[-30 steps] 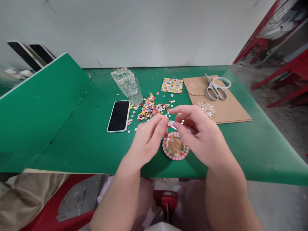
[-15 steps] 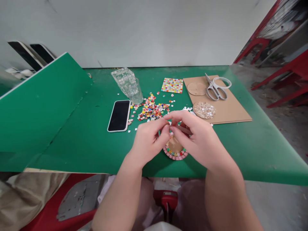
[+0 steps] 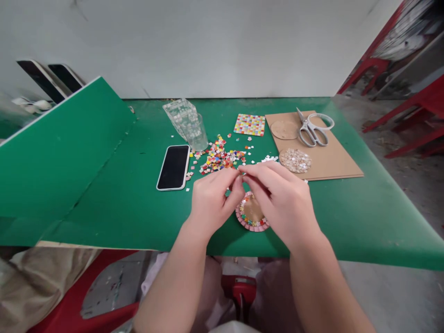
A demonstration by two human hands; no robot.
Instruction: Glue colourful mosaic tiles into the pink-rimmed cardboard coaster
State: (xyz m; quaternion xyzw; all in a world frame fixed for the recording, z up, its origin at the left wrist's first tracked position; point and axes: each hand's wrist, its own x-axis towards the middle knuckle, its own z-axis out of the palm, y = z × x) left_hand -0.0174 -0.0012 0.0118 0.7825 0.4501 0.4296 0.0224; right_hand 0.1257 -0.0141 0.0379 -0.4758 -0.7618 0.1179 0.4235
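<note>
My left hand (image 3: 217, 196) and my right hand (image 3: 286, 199) meet at the fingertips over the near part of the table. Both have their thumb and fingers pinched together; whatever sits between the tips is too small to make out. Just below them lies a round brown coaster (image 3: 254, 212), ringed at its edge with pink tiles and inside that with multicoloured ones. My right hand covers part of its right side. Beyond the fingertips a heap of small coloured mosaic tiles (image 3: 220, 155) spreads over the green table, with white tiles (image 3: 269, 159) behind my right hand.
A phone (image 3: 173, 167) lies left of the heap, near a clear plastic cup (image 3: 197, 134). A square mosaic piece (image 3: 249, 125) is farther back. On the right, cardboard sheets (image 3: 333, 157) carry scissors (image 3: 314, 129) and a tile-covered disc (image 3: 295, 160). A green panel (image 3: 69, 134) slants up at left.
My right hand has turned and shifted slightly left, its fingers now straighter and closer to my left fingertips. More of the coaster's upper left rim shows. The view has shifted a little.
</note>
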